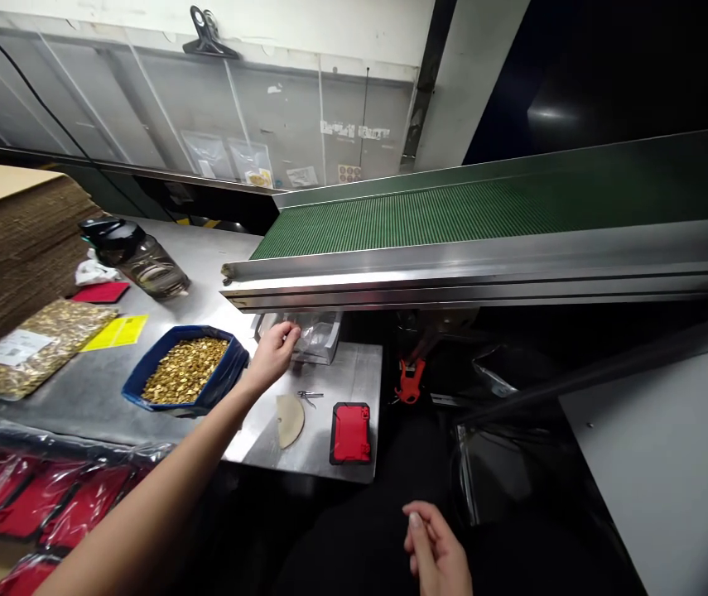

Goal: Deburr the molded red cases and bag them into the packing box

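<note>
My left hand (275, 356) reaches over the table to a grey-white tray (327, 349) below the conveyor's end. Its fingers are pinched at the tray's near edge, and what they may hold is hidden. Clear plastic bags (316, 331) lie in that tray. My right hand (433, 548) hangs low in front of my dark clothing, its fingers loosely curled with the thumb against them and no object visible there. Between the two on the metal table lie a red case with black edges (352, 433), a beige half-round piece (290, 420) and a small metal tool (310, 396).
A green conveyor belt (391, 219) with metal rails slopes above the table. To the left stand a blue bin (133, 385) of gold-coloured small parts, a water bottle (153, 266) and stacked cardboard (18, 248). Bagged red cases (24, 497) fill the lower left.
</note>
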The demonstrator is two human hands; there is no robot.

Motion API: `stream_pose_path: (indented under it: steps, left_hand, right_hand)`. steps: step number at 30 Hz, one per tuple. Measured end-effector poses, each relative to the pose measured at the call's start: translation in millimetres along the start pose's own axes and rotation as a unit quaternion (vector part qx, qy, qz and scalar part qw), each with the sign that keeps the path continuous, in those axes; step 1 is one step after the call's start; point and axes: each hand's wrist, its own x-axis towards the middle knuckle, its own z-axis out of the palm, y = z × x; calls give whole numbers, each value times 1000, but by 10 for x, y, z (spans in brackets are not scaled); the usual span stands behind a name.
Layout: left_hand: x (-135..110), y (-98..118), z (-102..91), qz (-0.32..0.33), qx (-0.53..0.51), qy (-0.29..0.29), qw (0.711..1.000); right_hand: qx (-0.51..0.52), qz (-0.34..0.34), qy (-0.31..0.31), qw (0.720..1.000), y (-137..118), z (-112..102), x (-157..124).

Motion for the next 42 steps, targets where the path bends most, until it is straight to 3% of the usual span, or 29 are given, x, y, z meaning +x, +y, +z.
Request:
stream_pose_path:
  steps: [3, 6, 9, 13, 18, 21, 25, 27, 30, 34, 36, 39, 41, 42]
  left_hand:
    - [-434, 326, -12, 8, -45, -10, 999]
    - [-938, 679, 129, 21, -87, -46, 995]
    - [-1403, 958, 394, 14, -159, -95, 983]
    - [-1892, 1166, 781, -35, -245, -147, 958]
    - [-2325, 1219, 1086, -67, -309, -308, 897]
    - [-2400, 1180, 1116, -59, -249, -359, 898]
    - [-2344, 1177, 1083, 29, -140, -292, 946]
    - [-2330, 1198, 1110, 41, -140, -285, 948]
    - [-2311, 1179, 1190, 9, -187, -320, 929]
    - [-2211, 1037, 1119, -75, -193, -199, 958]
    - [-2202, 960, 967, -76, -171, -233, 954]
    - [-2319, 815, 677, -62, -126, -370, 918]
    - [-2455, 653, 479, -118, -125, -404, 898]
    - [-2526, 550, 384, -160, -140, -406, 889]
  right_hand:
    - [-62, -120, -51, 990, -534, 103, 51]
    - [-93, -242, -120, 958, -1058, 251, 101]
    - [-86, -215, -162, 959, -1325, 320, 141]
    - [-31, -100, -140, 985, -1142, 128, 104]
    - [9, -36, -123, 992, -571, -380, -111]
    - [-95, -26, -109, 989, -364, -617, -258]
    - [-288, -111, 7, 951, -355, -680, -393]
    - [-314, -153, 15, 937, -423, -617, -423]
    - [-311, -181, -35, 932, -501, -513, -434]
    - [-448, -161, -15, 879, -489, -456, -403]
    - [-485, -150, -6, 861, -522, -426, -359]
    - [-398, -84, -67, 911, -703, -372, -255]
    - [-283, -47, -194, 938, -849, -342, -175]
    - [-224, -35, -266, 937, -901, -318, -138]
